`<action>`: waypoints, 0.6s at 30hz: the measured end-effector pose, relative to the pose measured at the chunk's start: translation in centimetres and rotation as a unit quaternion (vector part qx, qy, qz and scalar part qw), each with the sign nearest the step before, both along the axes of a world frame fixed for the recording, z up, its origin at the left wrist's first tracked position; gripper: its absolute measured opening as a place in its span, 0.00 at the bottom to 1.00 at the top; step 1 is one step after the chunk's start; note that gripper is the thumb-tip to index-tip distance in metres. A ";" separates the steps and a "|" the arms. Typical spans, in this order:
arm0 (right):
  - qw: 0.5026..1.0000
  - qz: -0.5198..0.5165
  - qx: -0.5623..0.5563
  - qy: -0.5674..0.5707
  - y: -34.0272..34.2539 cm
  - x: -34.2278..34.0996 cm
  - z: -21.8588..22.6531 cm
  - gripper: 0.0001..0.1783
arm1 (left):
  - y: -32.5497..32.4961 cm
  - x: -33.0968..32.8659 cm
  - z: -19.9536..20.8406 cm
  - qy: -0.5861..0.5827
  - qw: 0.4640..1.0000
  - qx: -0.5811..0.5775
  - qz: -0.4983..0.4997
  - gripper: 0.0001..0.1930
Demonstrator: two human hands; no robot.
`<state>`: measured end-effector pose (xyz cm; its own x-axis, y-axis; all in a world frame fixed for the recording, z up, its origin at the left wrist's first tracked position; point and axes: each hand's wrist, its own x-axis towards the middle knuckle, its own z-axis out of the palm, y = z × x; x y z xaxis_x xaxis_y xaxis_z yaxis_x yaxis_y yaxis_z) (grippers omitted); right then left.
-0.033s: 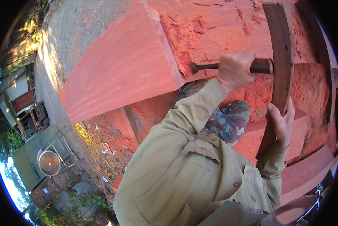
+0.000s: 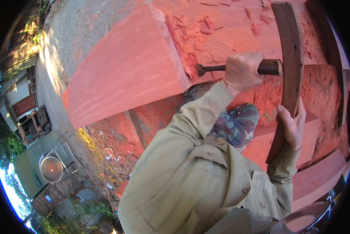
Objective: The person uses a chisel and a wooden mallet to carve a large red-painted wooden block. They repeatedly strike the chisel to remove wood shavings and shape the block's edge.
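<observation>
My left hand (image 2: pixel 243 72) is wrapped round a chisel (image 2: pixel 270 68), which lies level across the view. Its dark handle end points right, and its flared metal blade points left at the edge of a big red timber (image 2: pixel 124 66). In my right hand (image 2: pixel 293 126) is a long dark wooden bar (image 2: pixel 292 50), gripped near its lower part with the thumb in front. The bar stands across the butt of the chisel handle, close against it or touching; I cannot tell which. Part of the bar's lower end passes behind my right hand and sleeve.
Red chips and sawdust cover another timber surface (image 2: pixel 229 31) beyond my hands. A red beam (image 2: pixel 319 179) lies at the right, near a dark plank (image 2: pixel 331 46). Yellow cord (image 2: pixel 89 140) lies on the ground at left, near a round fan-like disc (image 2: pixel 51 169).
</observation>
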<state>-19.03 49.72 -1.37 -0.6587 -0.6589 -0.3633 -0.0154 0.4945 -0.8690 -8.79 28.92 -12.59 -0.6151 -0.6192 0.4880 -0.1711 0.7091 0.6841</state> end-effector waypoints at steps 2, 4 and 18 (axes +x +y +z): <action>1.000 -0.016 -0.009 0.003 -0.2 0.1 -0.1 0.19 | 0.0 -0.4 -0.2 -0.018 1.000 -0.006 -0.005 0.10; 0.996 -0.087 -0.030 -0.005 -0.2 -0.1 -0.4 0.18 | 0.1 -1.1 -0.6 -0.028 1.000 -0.013 -0.002 0.10; 0.985 -0.152 -0.059 -0.050 0.7 -1.0 -2.0 0.18 | 0.3 -1.5 -2.1 -0.072 0.997 -0.016 -0.015 0.10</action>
